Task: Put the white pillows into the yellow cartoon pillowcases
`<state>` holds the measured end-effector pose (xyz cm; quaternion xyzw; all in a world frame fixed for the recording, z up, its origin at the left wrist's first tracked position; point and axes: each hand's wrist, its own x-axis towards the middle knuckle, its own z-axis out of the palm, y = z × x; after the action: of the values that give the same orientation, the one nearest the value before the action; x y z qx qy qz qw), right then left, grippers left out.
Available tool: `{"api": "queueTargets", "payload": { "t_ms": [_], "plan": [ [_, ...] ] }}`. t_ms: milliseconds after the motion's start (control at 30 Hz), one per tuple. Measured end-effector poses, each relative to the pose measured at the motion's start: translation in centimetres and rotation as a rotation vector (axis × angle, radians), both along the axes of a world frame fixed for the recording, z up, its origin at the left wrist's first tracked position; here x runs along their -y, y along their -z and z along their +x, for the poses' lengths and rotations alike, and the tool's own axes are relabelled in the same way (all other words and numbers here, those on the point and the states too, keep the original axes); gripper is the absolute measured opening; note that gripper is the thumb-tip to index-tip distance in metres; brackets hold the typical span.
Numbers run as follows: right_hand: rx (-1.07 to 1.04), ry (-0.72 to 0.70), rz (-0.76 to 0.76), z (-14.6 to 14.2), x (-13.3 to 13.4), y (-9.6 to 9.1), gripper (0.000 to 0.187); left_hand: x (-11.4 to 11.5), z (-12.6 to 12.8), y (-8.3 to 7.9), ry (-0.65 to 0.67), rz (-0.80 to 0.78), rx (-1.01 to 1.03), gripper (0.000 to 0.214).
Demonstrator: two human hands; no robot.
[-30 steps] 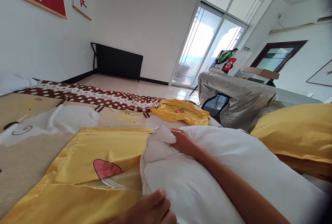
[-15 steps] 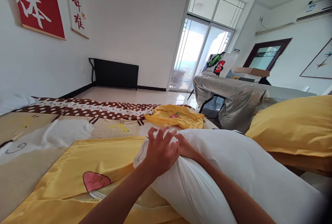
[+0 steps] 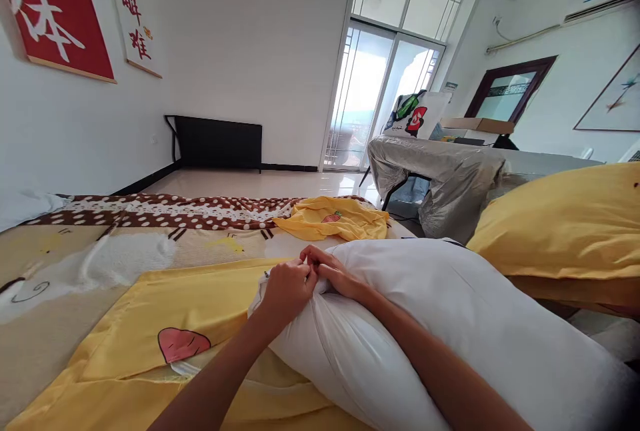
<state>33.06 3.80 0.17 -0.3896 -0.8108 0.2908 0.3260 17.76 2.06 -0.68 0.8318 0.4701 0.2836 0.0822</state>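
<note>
A plump white pillow fills the lower right of the view, its near side folded over. My left hand is closed on the pillow's left end. Right beside it, my right hand pinches the same end, and the fingers of both hands meet there. Beneath the pillow and to its left lies a flat yellow pillowcase with a pink heart-like print, spread on the bed. Whether the fingers also hold a zip or a seam is hidden.
Past my hands lies a crumpled yellow cloth. A stuffed yellow pillow rests at the right. The patterned blanket covers the bed. A plastic-covered table carries boxes and a bag; a black folded panel leans at the wall.
My left hand's spread fingers have curled closed, and it has moved slightly left and down. My right hand has shifted left, and its fingers now show more at the pillow's end.
</note>
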Motion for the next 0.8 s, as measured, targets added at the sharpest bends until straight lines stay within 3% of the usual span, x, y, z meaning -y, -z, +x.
{"api": "queueTargets", "payload": {
  "t_ms": [100,200,300,400,500,600,700,800],
  "plan": [
    [0.376,0.113,0.153,-0.8,2.2,-2.9,0.023,-0.7,-0.9,0.0,-0.011,-0.030,0.069,0.039],
    [0.646,0.249,0.235,-1.8,6.4,-4.9,0.039,-2.0,-1.3,0.2,-0.016,-0.070,0.158,0.038],
    [0.821,0.325,0.360,-3.2,10.5,-4.3,0.072,-3.6,-1.3,0.2,-0.023,-0.096,0.254,0.038],
    [0.936,0.421,0.484,-4.5,11.4,-2.4,0.090,-5.4,-1.3,0.4,-0.044,-0.137,0.348,0.035],
    [0.974,0.490,0.494,-5.1,8.4,-2.0,0.089,-7.3,-1.6,0.8,-0.093,-0.207,0.418,0.034],
    [0.955,0.480,0.428,-5.1,3.7,-3.5,0.090,-9.3,-2.2,1.5,-0.173,-0.271,0.451,0.037],
    [0.951,0.374,0.305,-4.9,-0.8,-4.9,0.086,-11.3,-2.8,2.6,-0.273,-0.317,0.448,0.037],
    [0.949,0.245,0.131,-4.5,-4.6,-4.8,0.083,-12.9,-3.4,3.9,-0.357,-0.319,0.431,0.035]
  ]
}}
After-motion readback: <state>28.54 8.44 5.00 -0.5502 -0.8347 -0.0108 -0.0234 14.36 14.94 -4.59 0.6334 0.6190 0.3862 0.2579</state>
